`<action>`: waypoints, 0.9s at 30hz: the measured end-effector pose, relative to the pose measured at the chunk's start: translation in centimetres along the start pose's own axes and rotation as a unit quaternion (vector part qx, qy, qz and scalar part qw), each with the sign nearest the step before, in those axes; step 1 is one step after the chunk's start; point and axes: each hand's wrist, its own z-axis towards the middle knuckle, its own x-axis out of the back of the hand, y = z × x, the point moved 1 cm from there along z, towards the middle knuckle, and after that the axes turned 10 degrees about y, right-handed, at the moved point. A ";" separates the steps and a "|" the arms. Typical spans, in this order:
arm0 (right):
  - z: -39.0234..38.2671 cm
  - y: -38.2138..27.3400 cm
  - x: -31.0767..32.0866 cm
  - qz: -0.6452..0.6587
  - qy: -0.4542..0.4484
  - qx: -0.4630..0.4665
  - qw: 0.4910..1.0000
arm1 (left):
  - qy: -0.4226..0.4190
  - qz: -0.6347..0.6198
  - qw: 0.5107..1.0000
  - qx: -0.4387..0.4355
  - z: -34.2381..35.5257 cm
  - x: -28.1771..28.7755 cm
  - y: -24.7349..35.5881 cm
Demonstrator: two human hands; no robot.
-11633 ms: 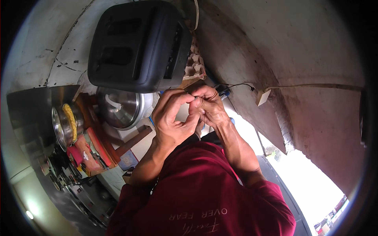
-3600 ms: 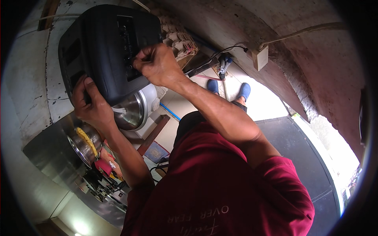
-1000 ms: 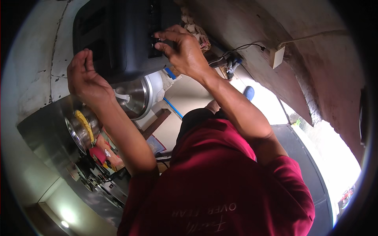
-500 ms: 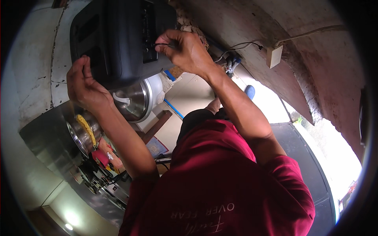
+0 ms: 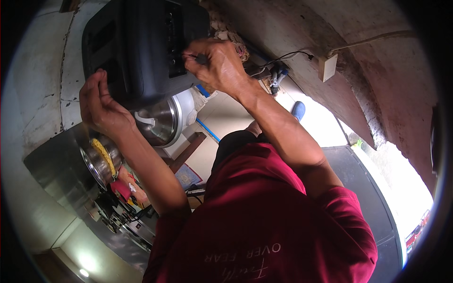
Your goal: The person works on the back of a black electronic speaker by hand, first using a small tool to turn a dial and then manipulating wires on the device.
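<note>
At the top of the head view is a large black box (image 5: pixel 147 56) with rounded edges, which looks like a portable speaker. A recessed panel (image 5: pixel 175 37) on it carries a row of small knobs or sockets. My left hand (image 5: pixel 104 106) has its thumb and fingers drawn together against the speaker's near left edge. Pinched in my right hand (image 5: pixel 218 63), right beside the panel, is a thin dark piece like a cable plug. Its tip points at the panel; shadow hides whether it is inserted.
A steel pot (image 5: pixel 160 125) sits under the speaker. Left of my forearm are a steel bowl (image 5: pixel 100 158) and a yellow strip (image 5: pixel 104 155). A pale outlet box (image 5: pixel 328 68) with a dark cord (image 5: pixel 292 54) hangs on the right wall. A blue slipper (image 5: pixel 298 110) shows on the floor.
My right hand has shifted slightly left, and its fingers have turned around the thin dark piece. The dark cord by the outlet box lies in a different curve. My left hand stays put.
</note>
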 end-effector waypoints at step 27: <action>0.8 -0.5 0.2 -0.008 -0.018 0.072 0.997 | -0.074 0.008 0.997 0.012 -0.4 -0.6 0.8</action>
